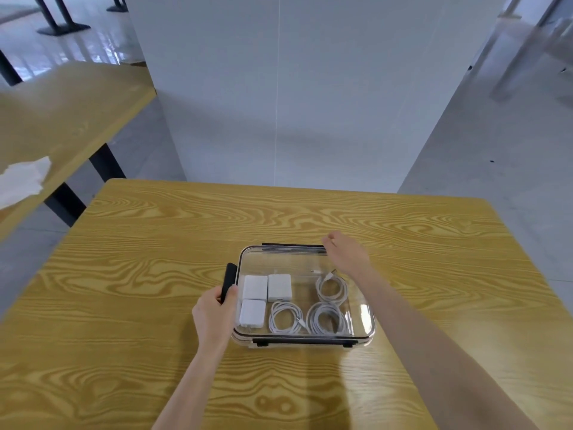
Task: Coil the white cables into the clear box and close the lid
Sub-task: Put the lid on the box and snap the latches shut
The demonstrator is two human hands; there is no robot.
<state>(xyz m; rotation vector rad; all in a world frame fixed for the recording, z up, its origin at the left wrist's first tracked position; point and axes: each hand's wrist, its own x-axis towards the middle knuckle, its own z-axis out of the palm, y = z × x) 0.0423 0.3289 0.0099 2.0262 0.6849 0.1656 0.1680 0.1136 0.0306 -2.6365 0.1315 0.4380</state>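
Clear box [366, 321] near the middle of the wooden table [155, 274], lid [288, 262] already on top. Inside, three coiled white cables [325, 318]: one toward the right back, two side by side along the near wall. Left of the coils, three white chargers [255, 287], two in a row behind, one in front. Black latch [228, 282] on the left side standing up, unfastened; black latch strips along the far edge [291, 245] and near edge [304, 341]. Left hand [215, 318] curled around the lower end of the left latch, thumb against it. Right hand [345, 254] over the far right corner of the lid, fingers bent down at the end of the far latch; grip on it not clear. White crumpled paper [21, 181] on a second table [62, 113] at far left, well apart.
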